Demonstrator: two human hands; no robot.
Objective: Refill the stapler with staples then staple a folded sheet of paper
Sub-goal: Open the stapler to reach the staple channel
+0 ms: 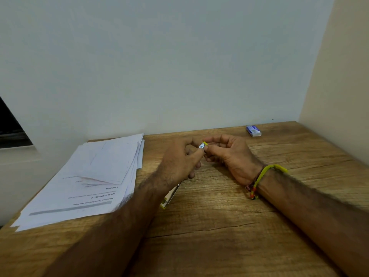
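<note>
Two hands meeting over one wooden table (219,226): left hand (179,162) and right hand (229,154) both pinching one small yellow-and-silver stapler part (203,145); one paper stack (95,176); one blue staple box (253,130).

Papers (95,176) crowd the left of the table (229,226); its near right lies open.

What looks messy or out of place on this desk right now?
Only the stack of papers at the left: its sheets are fanned askew and reach the table edge. The small blue box sits closed by the wall. Nothing looks spilled or damaged.
</note>
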